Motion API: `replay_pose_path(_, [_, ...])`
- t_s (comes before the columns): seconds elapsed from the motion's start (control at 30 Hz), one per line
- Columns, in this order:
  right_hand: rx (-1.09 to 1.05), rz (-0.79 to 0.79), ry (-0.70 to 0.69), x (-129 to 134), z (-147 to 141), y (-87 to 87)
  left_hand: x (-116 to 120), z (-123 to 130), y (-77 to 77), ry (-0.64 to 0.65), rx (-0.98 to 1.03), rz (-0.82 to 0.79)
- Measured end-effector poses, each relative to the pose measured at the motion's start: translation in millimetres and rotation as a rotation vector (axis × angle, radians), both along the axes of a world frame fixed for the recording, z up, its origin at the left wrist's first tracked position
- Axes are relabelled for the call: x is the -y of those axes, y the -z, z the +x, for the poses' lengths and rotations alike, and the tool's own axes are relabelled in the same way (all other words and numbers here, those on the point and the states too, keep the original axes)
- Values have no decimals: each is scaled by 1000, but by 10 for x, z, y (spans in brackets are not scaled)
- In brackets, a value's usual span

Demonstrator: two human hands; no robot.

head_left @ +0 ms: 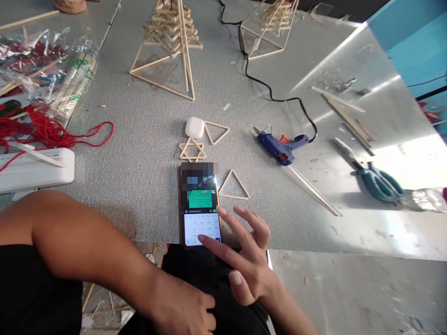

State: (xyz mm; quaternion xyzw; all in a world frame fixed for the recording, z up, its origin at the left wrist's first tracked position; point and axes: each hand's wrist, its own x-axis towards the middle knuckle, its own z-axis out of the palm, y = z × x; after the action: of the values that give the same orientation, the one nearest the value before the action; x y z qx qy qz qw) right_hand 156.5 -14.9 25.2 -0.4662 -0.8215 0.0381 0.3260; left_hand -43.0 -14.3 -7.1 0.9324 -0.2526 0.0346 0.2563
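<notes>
My right hand has its fingers spread, and its index fingertip is at the lit keyboard of a phone. The phone lies face up at the table's front edge, with a chat above the keyboard and its top part blurred out. My left hand rests low over my lap with its fingers curled in; nothing shows in it. Just beyond the phone lie a six-pointed star of small sticks and a white earbud case. One stick triangle touches the case's right side; another stick triangle lies right of the phone.
A blue glue gun with a black cord lies right, beside teal-handled scissors. Stick pyramids stand at the back. Red yarn, bagged sticks and a white power strip are left.
</notes>
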Motion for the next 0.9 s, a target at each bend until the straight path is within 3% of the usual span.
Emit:
replay_pose_path(0.4, [91,-37,27,-24,-47,11,52,-49,64,-49,76,-8])
replay_pose_path(0.77, [-73,43,183,48,28,88,31,-39,64,-25,62,-18])
replay_pose_path(0.9, [-88,80,166,94,79,127,42,-48,75,-54,117,6])
